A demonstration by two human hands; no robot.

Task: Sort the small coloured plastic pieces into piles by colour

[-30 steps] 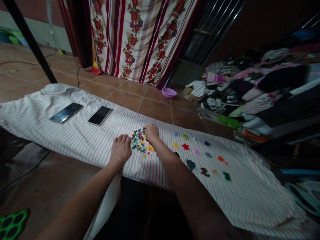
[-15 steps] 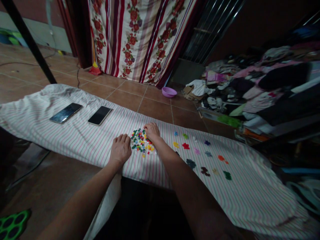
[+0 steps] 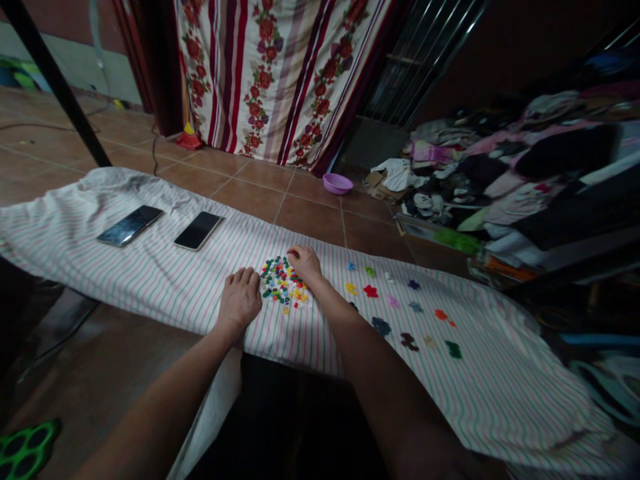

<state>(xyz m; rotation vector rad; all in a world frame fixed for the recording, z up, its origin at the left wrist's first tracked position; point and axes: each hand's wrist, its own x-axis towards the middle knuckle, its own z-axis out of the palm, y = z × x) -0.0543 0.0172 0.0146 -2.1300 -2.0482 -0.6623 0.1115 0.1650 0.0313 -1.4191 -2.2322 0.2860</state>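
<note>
A mixed pile of small coloured pieces (image 3: 281, 283) lies on the striped cloth (image 3: 200, 287). My left hand (image 3: 241, 297) rests on the cloth at the pile's left edge, fingers bent and close together. At the upper right edge of the pile is my right hand (image 3: 305, 263), its fingertips pinched together; whatever they hold is too small to make out. Right of my right arm, small groups sorted by colour are spread out, among them red (image 3: 371, 291), yellow (image 3: 351, 289), orange (image 3: 442, 317), dark green (image 3: 454, 349) and brown (image 3: 409, 341).
Two phones, one (image 3: 131, 225) at the far left and another (image 3: 199, 231) nearer the pile, lie on the cloth. Beyond it, a purple basin (image 3: 338, 183) stands on the tiled floor before a flowered curtain (image 3: 280, 80). Clothes (image 3: 480, 160) are heaped at the right.
My right fingertips have lifted slightly off the pile and drawn together. My left hand stays nearly in place.
</note>
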